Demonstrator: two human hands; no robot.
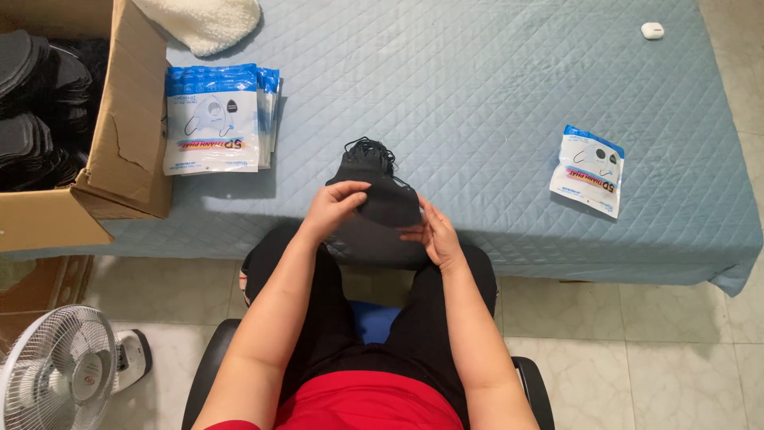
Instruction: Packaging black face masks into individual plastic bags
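We hold a stack of black face masks between both hands, at the near edge of the bed and just over our lap. Our left hand pinches the upper left part of the stack, thumb over the top and fingers closed on it; our right hand cups the lower right side, fingers bent around the edge and touching it. The ear loops bunch at the far end of the stack, resting on the blue quilted cover.

We judge the step in hand to be squaring and gathering the masks into one neat bundle (the grip looks like sorting rather than lifting). The next move seems to call for a pouch to slip them into, and for keeping the loops from snagging.

Left of the stack lies a pile of blue-and-white printed pouches, touching the cardboard box, which holds more dark masks and overhangs the bed's near edge. Right of the stack, well apart, lies a single filled pouch. Beyond the stack the cover lies open, with a cream fleece item at the far left and a small white case at the far right. A white fan stands on the floor, left of our chair.
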